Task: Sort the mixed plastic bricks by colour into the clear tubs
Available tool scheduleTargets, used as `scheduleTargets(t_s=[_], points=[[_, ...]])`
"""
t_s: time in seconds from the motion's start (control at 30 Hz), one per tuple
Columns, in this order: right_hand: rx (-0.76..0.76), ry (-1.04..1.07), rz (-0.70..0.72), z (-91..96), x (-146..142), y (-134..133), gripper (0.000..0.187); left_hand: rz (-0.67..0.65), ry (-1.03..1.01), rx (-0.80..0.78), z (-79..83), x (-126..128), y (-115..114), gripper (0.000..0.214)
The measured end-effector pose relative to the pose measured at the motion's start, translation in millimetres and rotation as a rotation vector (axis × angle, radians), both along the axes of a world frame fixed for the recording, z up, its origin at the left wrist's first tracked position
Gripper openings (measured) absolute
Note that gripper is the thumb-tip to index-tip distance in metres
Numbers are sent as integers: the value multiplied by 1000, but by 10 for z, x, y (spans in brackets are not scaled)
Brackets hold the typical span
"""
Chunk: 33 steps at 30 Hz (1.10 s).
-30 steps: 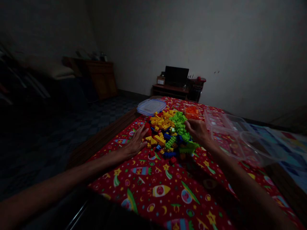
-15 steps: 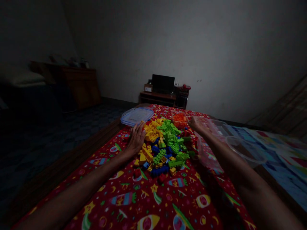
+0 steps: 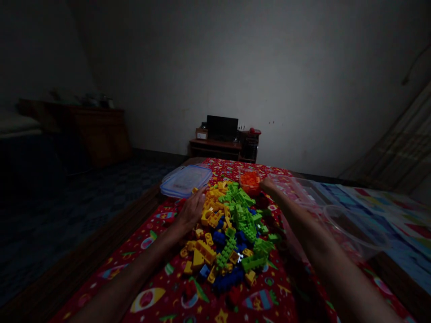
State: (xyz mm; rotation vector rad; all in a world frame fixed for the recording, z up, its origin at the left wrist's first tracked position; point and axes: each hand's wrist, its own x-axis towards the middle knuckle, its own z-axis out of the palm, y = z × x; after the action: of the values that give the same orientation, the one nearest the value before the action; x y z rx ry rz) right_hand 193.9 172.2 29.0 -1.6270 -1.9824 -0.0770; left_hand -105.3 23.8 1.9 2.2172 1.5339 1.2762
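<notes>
L hand (image 3: 191, 211) at left side of pile, grip spread, fingertips just by yellow bricks (image 3: 212, 199), no visible pinch. R hand (image 3: 269, 185) at far side, right beside clear tub (image 3: 249, 183); fingers too dark + small, so grip open vs. pinching = can't tell.

Brick pile (image 3: 229, 237) mid-cloth: yellow, lime green, blue, bit of red, all mixed, loose bricks toward near end. Under it, red rocket-print cloth (image 3: 158, 278).

Main risks: tub tipped by R hand, w/ orange bricks spilling into mixed pile. Also L hand or forearm shoving pile sideways, bricks rolling off cloth + over wood edge (image 3: 84, 242). Dim light = poss. colour mix-ups, esp. orange vs. red or yellow; blue bricks hard to spot in shadow.

Containers: tub packed w/ orange bricks, no other colour visible. Clear lid w/ blue rim (image 3: 185, 181) flat on cloth, far-left of pile, nr. L fingers, no bricks on top. Large clear box (image 3: 353, 233) to R, under/beyond R forearm, partly over patterned sheet (image 3: 387, 211); contents not readable in the dim.
</notes>
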Motion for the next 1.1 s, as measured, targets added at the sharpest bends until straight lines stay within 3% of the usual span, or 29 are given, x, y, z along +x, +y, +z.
scheduleTargets(t_s=[0.17, 0.3, 0.47, 0.67, 0.83, 0.97, 1.1], points=[[-136, 51, -119, 190, 32, -63, 22, -24, -54, 28, 6, -37, 49, 58], [-81, 24, 3, 524, -32, -328, 32, -15, -12, -4, -18, -19, 42, 56], [51, -255, 165, 791, -307, -822, 38, -28, 107, 106, 34, 64, -12, 53], [116, -525, 292, 694, -600, -1155, 46, -95, 267, 269, 159, 304, 56, 48], [133, -650, 235, 700, -746, -1400, 52, -133, 307, 257, 249, 541, 307, 47], [155, -697, 232, 685, -847, -1558, 54, -87, 291, 210, 187, 627, 546, 50], [235, -738, 272, 550, -912, -1576, 54, -73, 362, 168, 99, 612, 662, 55]])
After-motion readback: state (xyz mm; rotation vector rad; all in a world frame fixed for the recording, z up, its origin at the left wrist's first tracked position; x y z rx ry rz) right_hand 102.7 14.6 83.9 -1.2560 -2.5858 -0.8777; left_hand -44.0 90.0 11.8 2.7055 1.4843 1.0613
